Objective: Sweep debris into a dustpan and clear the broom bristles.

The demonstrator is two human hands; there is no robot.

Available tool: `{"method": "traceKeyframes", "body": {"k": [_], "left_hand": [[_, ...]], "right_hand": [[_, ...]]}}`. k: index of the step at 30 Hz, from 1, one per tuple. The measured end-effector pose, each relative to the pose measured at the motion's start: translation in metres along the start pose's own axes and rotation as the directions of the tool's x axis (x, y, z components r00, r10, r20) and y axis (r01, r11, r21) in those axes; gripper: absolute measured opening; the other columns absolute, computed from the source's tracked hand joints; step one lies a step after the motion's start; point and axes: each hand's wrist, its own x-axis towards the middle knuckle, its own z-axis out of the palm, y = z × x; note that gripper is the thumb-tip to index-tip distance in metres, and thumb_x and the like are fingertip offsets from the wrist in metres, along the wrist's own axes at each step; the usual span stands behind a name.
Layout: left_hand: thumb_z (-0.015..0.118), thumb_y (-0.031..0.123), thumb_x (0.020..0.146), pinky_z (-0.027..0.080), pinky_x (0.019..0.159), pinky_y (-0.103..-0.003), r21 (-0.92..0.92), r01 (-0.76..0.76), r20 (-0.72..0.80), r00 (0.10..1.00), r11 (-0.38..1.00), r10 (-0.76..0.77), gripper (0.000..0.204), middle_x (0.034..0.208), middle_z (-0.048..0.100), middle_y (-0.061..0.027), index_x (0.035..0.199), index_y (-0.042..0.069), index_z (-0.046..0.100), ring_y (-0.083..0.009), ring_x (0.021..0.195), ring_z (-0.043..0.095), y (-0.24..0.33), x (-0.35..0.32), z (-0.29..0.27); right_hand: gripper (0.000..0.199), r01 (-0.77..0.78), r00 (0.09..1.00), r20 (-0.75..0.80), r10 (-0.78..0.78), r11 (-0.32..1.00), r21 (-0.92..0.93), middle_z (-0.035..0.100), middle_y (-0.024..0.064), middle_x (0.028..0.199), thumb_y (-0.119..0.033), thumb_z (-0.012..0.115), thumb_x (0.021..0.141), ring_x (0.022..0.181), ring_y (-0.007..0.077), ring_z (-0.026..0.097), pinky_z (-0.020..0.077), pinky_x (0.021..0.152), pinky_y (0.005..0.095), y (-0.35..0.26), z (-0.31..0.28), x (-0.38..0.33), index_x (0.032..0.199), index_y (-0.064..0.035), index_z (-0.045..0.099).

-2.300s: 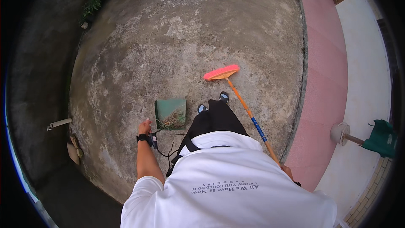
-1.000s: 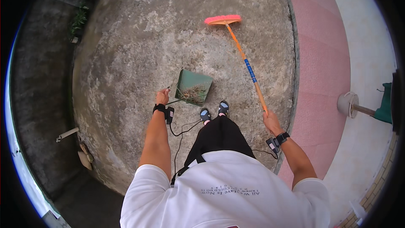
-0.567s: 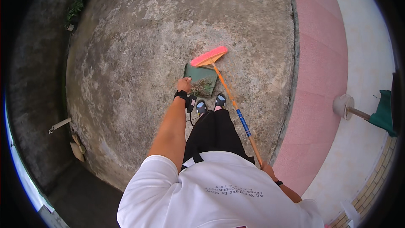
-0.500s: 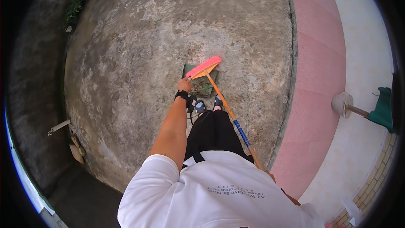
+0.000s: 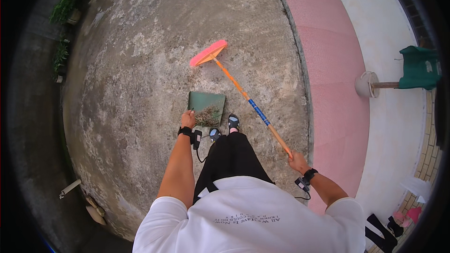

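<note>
A: Where do things stand with the sweeping?

B: The square green plastic dustpan [image 5: 206, 108] sits on the grey, weathered concrete floor [image 5: 140, 65] just ahead of the person's shoes, and a small heap of dry brown litter [image 5: 208, 114] already lies inside it. So some gathering looks done.

A: And the hands?

B: The left hand [image 5: 188, 119] is closed at the dustpan's near left edge, apparently on its handle. The right hand [image 5: 297, 160] is wrapped around the end of the long broom with an orange-and-blue stick [image 5: 248, 103]; its pink bristle head [image 5: 208, 53] rests on the floor beyond the pan, apart from it.

A: What's left?

B: I'd judge any debris further out still needs sweeping in; it's too fine to make out.
</note>
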Motion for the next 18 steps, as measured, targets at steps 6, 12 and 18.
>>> {"method": "traceKeyframes", "body": {"k": [6, 12, 18], "left_hand": [[0.042, 0.021, 0.079, 0.039, 0.067, -0.038, 0.132, -0.036, 0.088, 0.996, 0.991, 0.024, 0.026, 0.079, 0.055, -0.02, 0.09, 0.001, 0.055, -0.0334, 0.077, 0.051, 0.007, 0.005, 0.007], [0.042, 0.019, 0.08, 0.037, 0.062, -0.039, 0.099, -0.009, 0.112, 0.994, 0.995, -0.002, 0.024, 0.075, 0.053, -0.0178, 0.087, -0.001, 0.054, -0.0308, 0.071, 0.05, 0.043, -0.004, 0.028], [0.042, 0.02, 0.08, 0.038, 0.064, -0.036, 0.129, -0.026, 0.214, 0.977, 0.991, -0.002, 0.028, 0.078, 0.055, -0.0181, 0.091, -0.003, 0.053, -0.0284, 0.071, 0.052, 0.072, -0.017, 0.043]], "right_hand": [[0.017, -0.062, 0.997, -0.032, 0.064, 0.997, 0.053, 0.053, 0.0246, 0.07, -0.007, 0.046, 0.066, 0.068, 0.0377, 0.052, 0.0412, 0.059, 0.0421, -0.066, -0.021, 0.071, 0.079, 0.0044, 0.048], [0.016, -0.353, 0.933, 0.171, 0.316, 0.895, 0.273, 0.051, 0.0203, 0.064, -0.01, 0.049, 0.067, 0.063, 0.0335, 0.052, 0.04, 0.058, 0.041, -0.037, 0.01, -0.063, 0.078, 0.0005, 0.047], [0.016, -0.388, 0.921, 0.19, 0.339, 0.836, 0.388, 0.051, 0.0161, 0.06, -0.016, 0.052, 0.07, 0.056, 0.025, 0.051, 0.0394, 0.052, 0.0339, -0.006, 0.03, -0.153, 0.071, -0.0004, 0.049]]}}
